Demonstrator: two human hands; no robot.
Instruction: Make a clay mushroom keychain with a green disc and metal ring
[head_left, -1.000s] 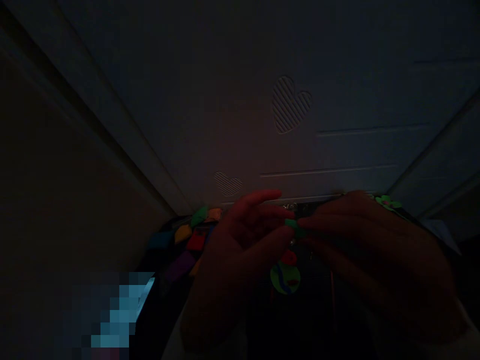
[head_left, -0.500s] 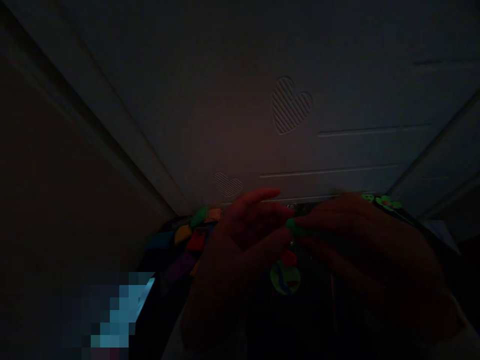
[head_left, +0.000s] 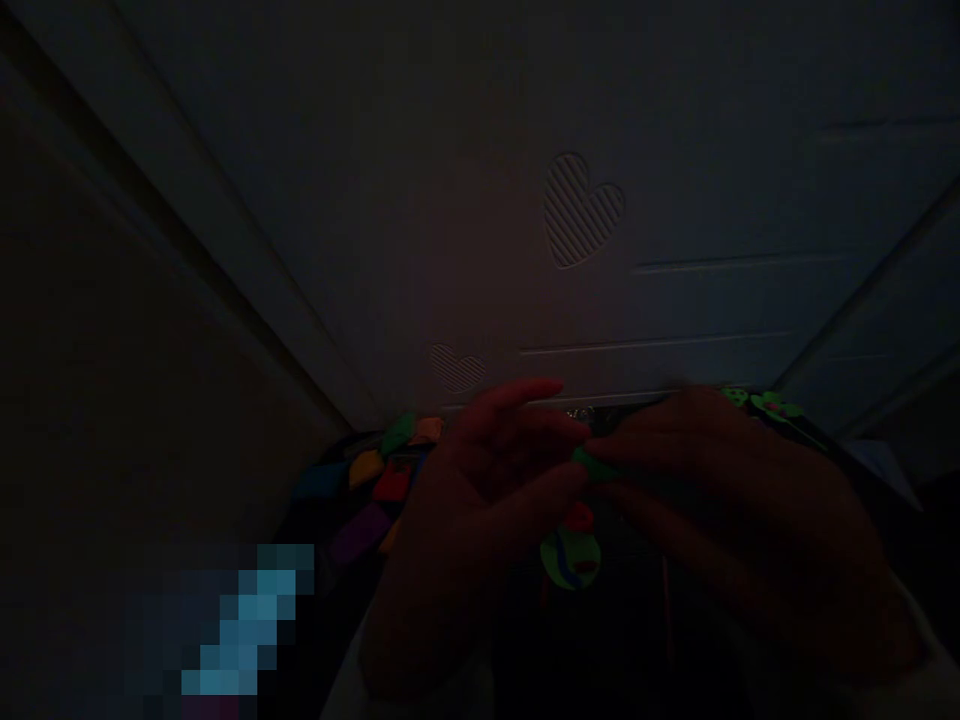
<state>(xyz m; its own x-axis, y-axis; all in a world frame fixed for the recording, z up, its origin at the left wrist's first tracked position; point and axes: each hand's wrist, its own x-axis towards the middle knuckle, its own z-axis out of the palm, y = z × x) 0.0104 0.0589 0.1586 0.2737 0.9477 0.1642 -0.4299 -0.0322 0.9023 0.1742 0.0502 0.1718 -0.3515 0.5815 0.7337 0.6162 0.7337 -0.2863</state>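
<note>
A small lump of green modelling clay [head_left: 595, 464] is held between my two hands in dim light. My right hand [head_left: 727, 500] pinches it from the right between thumb and fingers. From the left, my left hand [head_left: 480, 480] grips its edge with the thumb and a bent finger, while the index finger stretches out above. Just below the lump lies a round light-green clay piece [head_left: 556, 568] with a blue wavy strip and a dark red patch. A red clay piece [head_left: 580, 517] sits at its upper edge.
Several coloured clay lumps or packets, among them a purple one [head_left: 361, 532] and a yellow one [head_left: 367, 468], lie left of my hands. Green flower shapes [head_left: 777, 406] rest at the back right. Behind stands a pale panel [head_left: 420, 220] with embossed hearts.
The green clay has shifted and turned slightly between my fingertips, its visible part stretching a little lower right. My hands have barely moved, and the scene is a bit darker.
</note>
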